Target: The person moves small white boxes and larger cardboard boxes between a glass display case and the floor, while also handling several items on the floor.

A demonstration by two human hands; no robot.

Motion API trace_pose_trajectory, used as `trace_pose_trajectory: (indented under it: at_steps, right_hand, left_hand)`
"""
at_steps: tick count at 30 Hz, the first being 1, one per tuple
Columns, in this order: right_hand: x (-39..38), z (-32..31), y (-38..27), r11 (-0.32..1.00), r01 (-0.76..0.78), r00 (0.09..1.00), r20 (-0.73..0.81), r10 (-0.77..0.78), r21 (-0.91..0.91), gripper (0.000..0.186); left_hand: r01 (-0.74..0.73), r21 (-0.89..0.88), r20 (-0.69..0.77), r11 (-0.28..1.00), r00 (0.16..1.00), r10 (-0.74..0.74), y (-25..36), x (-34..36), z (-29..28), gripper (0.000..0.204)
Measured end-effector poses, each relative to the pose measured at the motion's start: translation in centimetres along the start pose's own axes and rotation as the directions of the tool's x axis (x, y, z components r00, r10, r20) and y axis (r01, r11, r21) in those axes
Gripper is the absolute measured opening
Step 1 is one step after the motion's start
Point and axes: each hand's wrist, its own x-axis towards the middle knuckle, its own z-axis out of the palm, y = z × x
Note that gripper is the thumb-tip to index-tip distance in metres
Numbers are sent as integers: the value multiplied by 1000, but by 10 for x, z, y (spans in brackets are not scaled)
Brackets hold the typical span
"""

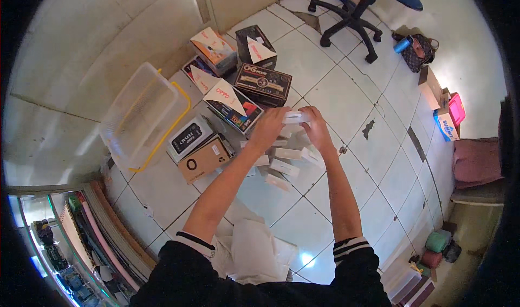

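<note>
Both arms reach forward over the tiled floor. A small white box (293, 117) is held between my two hands. My left hand (270, 126) grips its left end, with the fingers closed. At the other end, my right hand (316, 126) is closed on the same box. Several similar small white boxes (284, 168) lie loosely on the tiles beneath and nearer to me. A colourful carton (234, 109) with a white paper label is close to my left hand, and a black carton (264, 85) with gold print stands just beyond it.
More cartons (215, 50) stand at the far left. Nearer are a white box (190, 138) and a brown cardboard box (203, 159). A clear plastic bin (146, 117) with a yellow rim lies tilted by the wall. An office chair (355, 20) and a bag (420, 52) are far right.
</note>
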Motion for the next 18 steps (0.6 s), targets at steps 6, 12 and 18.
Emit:
trace_pose_trajectory:
  at_steps: [6, 12, 18]
  right_hand:
    - [-5, 31, 27, 975, -136, 987, 58, 148, -175, 40]
    - [6, 34, 37, 958, -106, 993, 19, 115, -265, 42]
    - [6, 50, 40, 956, -115, 991, 33, 129, -269, 42]
  left_hand:
    - [127, 143, 180, 982, 972, -152, -25, -4, 33, 42]
    - [-7, 199, 47, 980, 999, -3, -30, 7, 39, 36]
    - [7, 206, 38, 979, 999, -15, -47, 5, 44, 29]
